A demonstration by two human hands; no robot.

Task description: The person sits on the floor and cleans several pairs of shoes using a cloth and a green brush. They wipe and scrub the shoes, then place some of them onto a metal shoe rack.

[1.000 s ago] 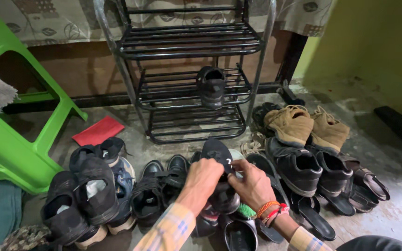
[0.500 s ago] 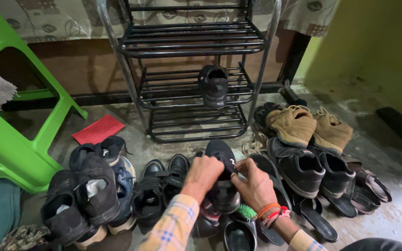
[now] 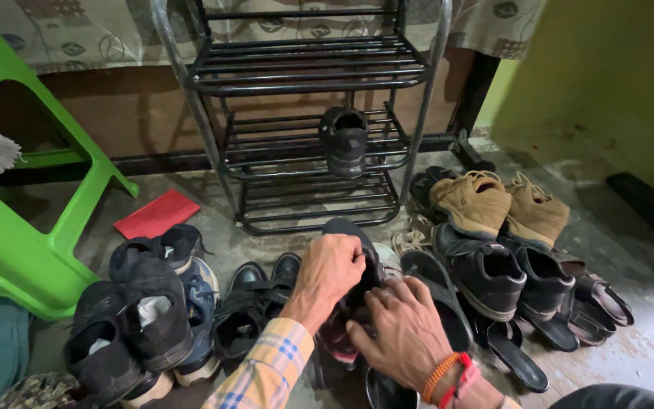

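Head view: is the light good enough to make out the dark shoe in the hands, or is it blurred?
Head view: dim, even indoor light, no glare; the black shoe merges with the shadowed pile around it; left hand and right hand look sharp, little motion blur; the rack bows slightly from wide-angle distortion.

floor: grey concrete, stained, carries everything
rack: black metal shoe rack, 12 o'clock, stands on floor
rack middle shelf: one black shoe, toe toward camera
red card: flat on floor, 10 o'clock
green chair: plastic, 9 o'clock, legs on floor
dark shoe pile: 8 o'clock, heaped
tan shoes: pair, 2 o'clock
black shoes: 3 o'clock, just beside tan pair
sandals: 4 o'clock, dark
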